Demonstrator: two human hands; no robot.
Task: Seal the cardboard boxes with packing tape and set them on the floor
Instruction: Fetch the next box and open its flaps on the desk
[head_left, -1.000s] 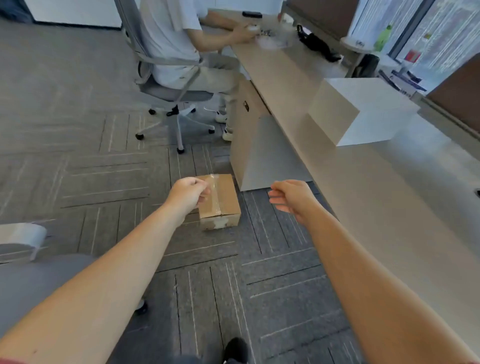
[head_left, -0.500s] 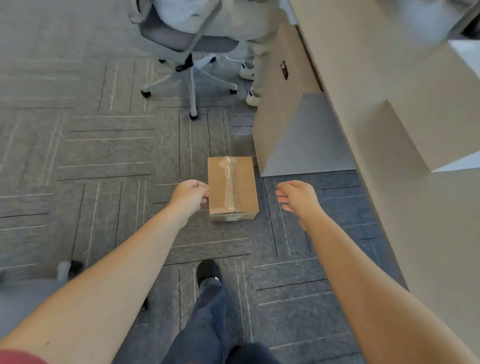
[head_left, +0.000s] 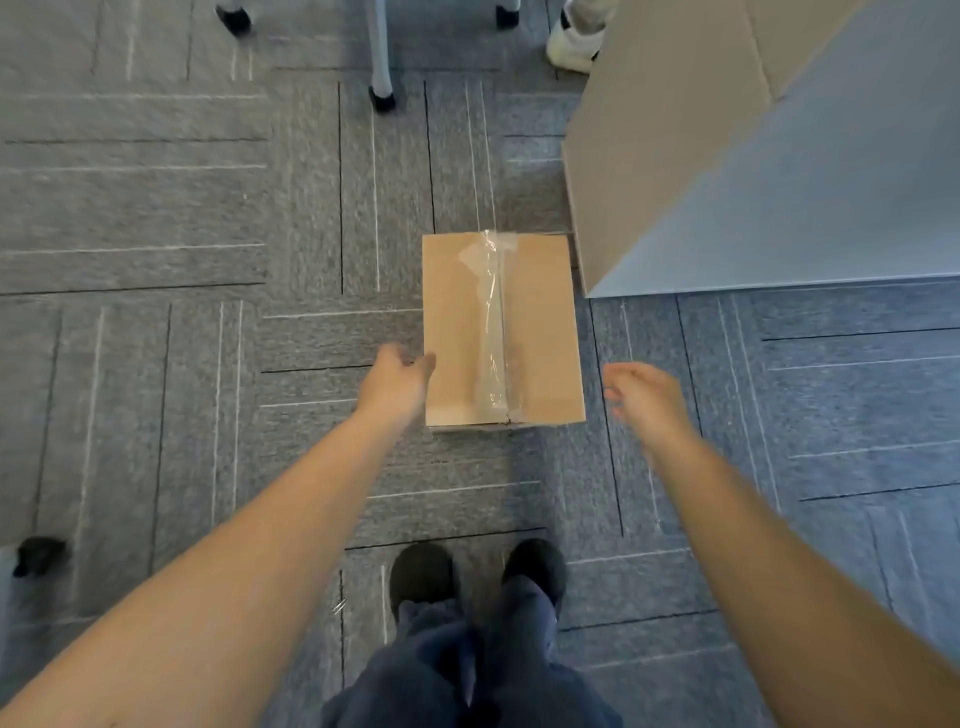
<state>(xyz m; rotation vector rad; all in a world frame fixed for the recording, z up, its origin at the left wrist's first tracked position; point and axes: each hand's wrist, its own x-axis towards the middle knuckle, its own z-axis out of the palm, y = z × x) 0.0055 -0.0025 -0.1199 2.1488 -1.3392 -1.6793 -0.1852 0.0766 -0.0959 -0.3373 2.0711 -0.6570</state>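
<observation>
A: While the sealed cardboard box (head_left: 501, 332) is being viewed from straight above, a change is being logged: half a second ago both hands were curled into loose fists at its flanks, and now the fingers are being loosened.

B: Is contact still being made?

A: The left hand (head_left: 397, 382) is being held relaxed at the box's left edge, fingertips touching or just beside the cardboard; which of the two cannot be told. The right hand (head_left: 641, 397) is being held clear of the right edge, fingers slackly curled, nothing gripped.

B: And the box itself?

A: It is resting flat on the carpet floor (head_left: 182, 260), clear tape (head_left: 493, 332) running along the top seam, just in front of the shoes (head_left: 478, 574). It is being judged as set down and let go, so this box's part of the task is being counted as done.

B: Room for moving?

A: The desk panel (head_left: 665, 156) is standing just beside the box's far right corner, so little clearance is being left there. Chair legs (head_left: 382, 52) and another person's shoe (head_left: 574, 44) are being noted well beyond the far edge. Open carpet is being seen to the left and near side, where withdrawal is being judged easiest.
</observation>
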